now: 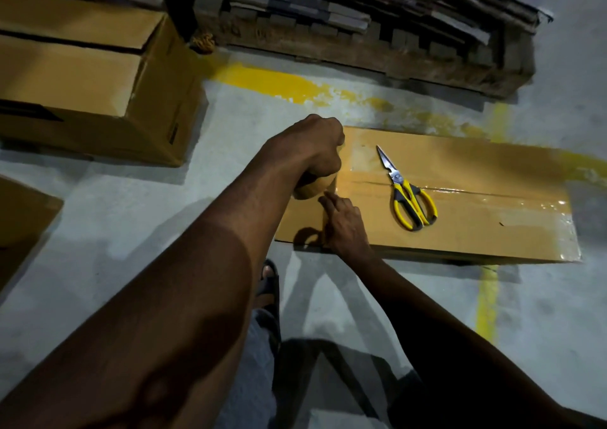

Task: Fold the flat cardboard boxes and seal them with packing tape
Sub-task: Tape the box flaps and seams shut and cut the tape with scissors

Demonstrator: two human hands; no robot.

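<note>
Two hands meet at the left end of the folded box [476, 231], whose long axis runs left to right across the floor, its centre seam [492, 194] already glossy with tape. The left hand [308, 149] is nearer that end, its fist curled round the tape roll [313, 189] at the box's edge, forearm reaching forward and down. The right hand [345, 224] lies just beside the roll, fingers fairly straight, pressing on the cardboard and gripping nothing. Scissors [410, 195] rest on the box further right, nearer the right hand, likely wanted next to cut the strip
</note>
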